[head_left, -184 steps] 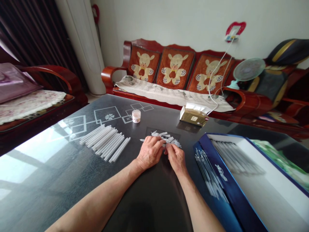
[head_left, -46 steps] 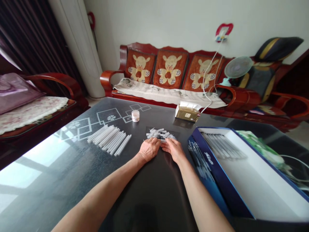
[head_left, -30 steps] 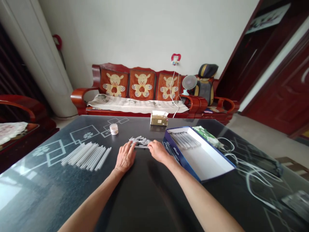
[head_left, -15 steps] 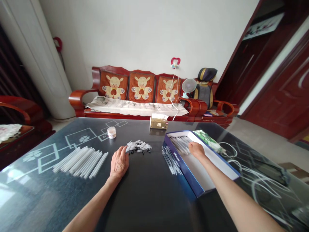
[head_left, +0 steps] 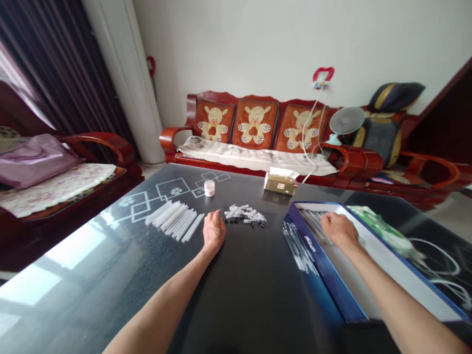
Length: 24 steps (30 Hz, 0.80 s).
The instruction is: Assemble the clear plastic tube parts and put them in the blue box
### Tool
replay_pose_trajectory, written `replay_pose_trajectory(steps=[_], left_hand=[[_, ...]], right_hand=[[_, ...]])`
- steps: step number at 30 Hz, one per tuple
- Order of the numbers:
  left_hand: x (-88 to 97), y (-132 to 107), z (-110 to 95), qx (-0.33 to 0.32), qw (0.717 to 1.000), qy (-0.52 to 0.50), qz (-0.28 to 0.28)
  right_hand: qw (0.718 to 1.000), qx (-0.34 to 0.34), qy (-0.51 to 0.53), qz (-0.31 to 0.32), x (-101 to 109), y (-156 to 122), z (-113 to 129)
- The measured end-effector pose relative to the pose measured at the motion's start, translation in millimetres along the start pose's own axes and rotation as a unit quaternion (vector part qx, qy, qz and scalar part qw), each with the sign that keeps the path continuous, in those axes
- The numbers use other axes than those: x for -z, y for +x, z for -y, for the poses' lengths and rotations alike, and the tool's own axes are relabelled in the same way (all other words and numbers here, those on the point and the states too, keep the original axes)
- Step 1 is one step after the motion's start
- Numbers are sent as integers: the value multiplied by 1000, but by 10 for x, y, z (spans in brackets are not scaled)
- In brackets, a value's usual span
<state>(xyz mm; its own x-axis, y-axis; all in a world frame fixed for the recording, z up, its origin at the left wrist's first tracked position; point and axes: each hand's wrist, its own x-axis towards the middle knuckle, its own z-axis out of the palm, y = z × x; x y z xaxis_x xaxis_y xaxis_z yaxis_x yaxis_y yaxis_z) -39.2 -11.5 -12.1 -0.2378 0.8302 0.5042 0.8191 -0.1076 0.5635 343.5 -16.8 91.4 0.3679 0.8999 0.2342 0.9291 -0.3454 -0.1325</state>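
My left hand (head_left: 214,229) rests on the dark table between a bundle of white plastic tubes (head_left: 174,219) and a heap of small white and black pen parts (head_left: 245,214). Its fingers are curled, and whatever they may hold is hidden. Inside a shallow blue box with a white interior (head_left: 363,275), my right hand (head_left: 339,229) is closed just right of a row of clear pens (head_left: 311,219); the fingertips are out of sight. Thin, dark-tipped pen refills (head_left: 299,248) lie against the box's left side on the table.
A small round white tub (head_left: 209,188) stands behind the tubes. Farther back is a gold tissue box (head_left: 280,182). Right of the blue box lie a green-and-white packet (head_left: 383,228) and white cables (head_left: 440,250). A wooden sofa (head_left: 254,130) stands beyond the table.
My view has turned to the left, so everything appears shifted right. My left hand's fingers look more curled. My right hand stays in the blue box by the pens.
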Motion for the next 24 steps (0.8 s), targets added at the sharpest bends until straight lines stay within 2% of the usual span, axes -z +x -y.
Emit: replay_pose_trajectory(steps=[2,4,6,9,11,15,18,24], left_hand=[[35,-16,-36,-22,999,17,23],[102,-18,-60,-47,997,41,42],[222,4,-56,-82,991,75,71],[492,74,16,-97,973,160,135],[682,130,99,-57,953,230,188],[917,227,269,-17,937,263,230],[945,279,327,-4,929,270,254],[869,360,316,25,921,278,272]], right_hand=[[993,74,59,-76,20,-127,210],[968,160,139,-137,-25,-365,485],[942,226,205,-138,-144,-687,771],[924,279,249,-81,-428,-1167,1092],[923,283,256,-51,-629,-1385,1194],[930,266,246,-59,-868,-1529,1213],[933,262,242,-58,-882,-1520,1195],[935,248,247,-51,-830,-1521,1208]])
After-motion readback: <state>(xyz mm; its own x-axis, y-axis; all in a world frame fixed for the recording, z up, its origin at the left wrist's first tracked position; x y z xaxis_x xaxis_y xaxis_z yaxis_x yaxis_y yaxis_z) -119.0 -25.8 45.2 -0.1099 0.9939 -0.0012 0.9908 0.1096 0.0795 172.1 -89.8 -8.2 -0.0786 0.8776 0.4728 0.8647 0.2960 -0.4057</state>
